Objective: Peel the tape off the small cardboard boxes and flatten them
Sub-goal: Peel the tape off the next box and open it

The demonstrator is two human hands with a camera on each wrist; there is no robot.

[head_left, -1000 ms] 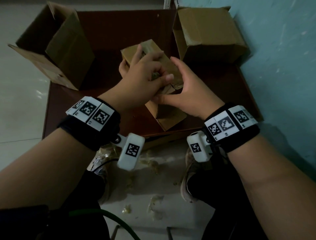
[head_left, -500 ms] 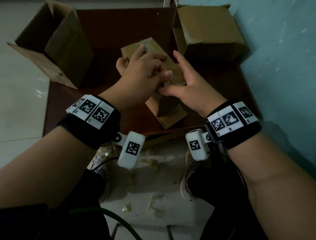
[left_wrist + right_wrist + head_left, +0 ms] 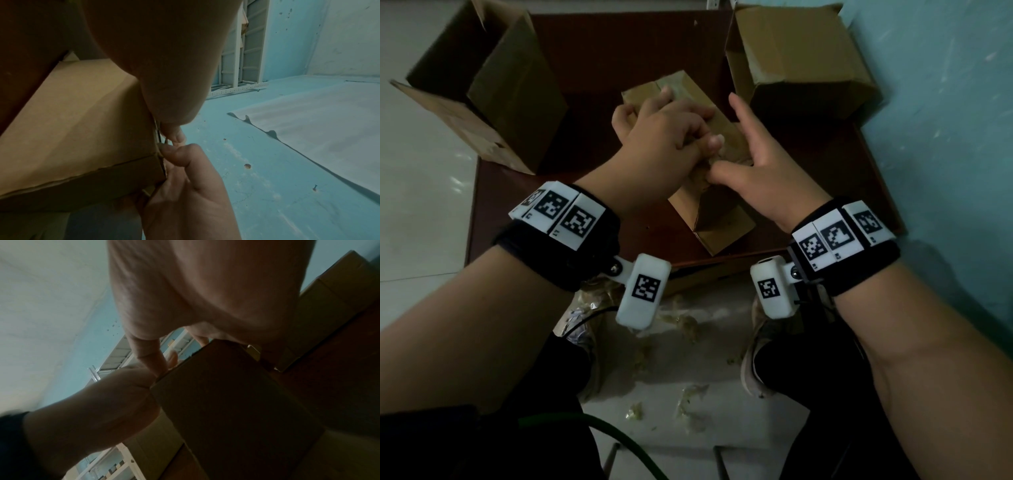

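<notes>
A small cardboard box [image 3: 717, 219] lies tilted in the middle of the brown table [image 3: 510, 192]. My left hand [image 3: 702, 142] sits on top of it with curled fingers, and its thumb and fingers pinch crumpled tape [image 3: 722, 161] at the box's upper edge. My right hand [image 3: 743, 150] holds the box from the right, thumb pressed beside the tape and fingers stretched along the far side. In the left wrist view both thumbs meet at the box's [image 3: 82, 121] corner around a thin strip of tape [image 3: 162, 140]. The right wrist view shows the box's [image 3: 226, 402] dark side.
A bigger open box [image 3: 482, 85] overhangs the table's back left corner and another box [image 3: 801, 58] stands at the back right, against the blue wall [image 3: 945, 120]. Peeled tape scraps [image 3: 688, 404] litter the floor by my shoes [image 3: 756, 359].
My right thumb slid up from the box's near side to its top edge beside the left thumb, and its fingers straightened. The left hand shifted slightly farther along the box.
</notes>
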